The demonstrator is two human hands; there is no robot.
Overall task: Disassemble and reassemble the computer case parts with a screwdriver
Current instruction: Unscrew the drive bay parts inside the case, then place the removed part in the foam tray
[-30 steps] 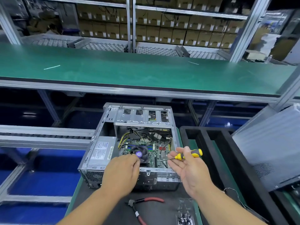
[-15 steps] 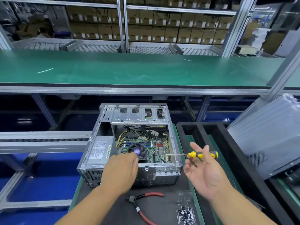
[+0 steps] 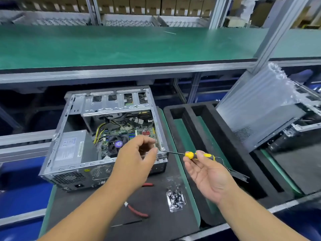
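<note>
At case (image 3: 73,153) corner: right hand (image 3: 206,173) pinching screwdriver (image 3: 191,155); left hand (image 3: 137,160) curled, contents unclear; tip likely slips.

One open computer case (image 3: 104,136); one screwdriver (image 3: 199,155); one pair of pliers (image 3: 137,210); one bag of screws (image 3: 175,199); two hands.

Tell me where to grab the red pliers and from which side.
Grip the pliers by the red handle lying bare on the mat, coming from above on the near side. The left hand and forearm cover the head and the other handle, so only this handle is free.
</note>
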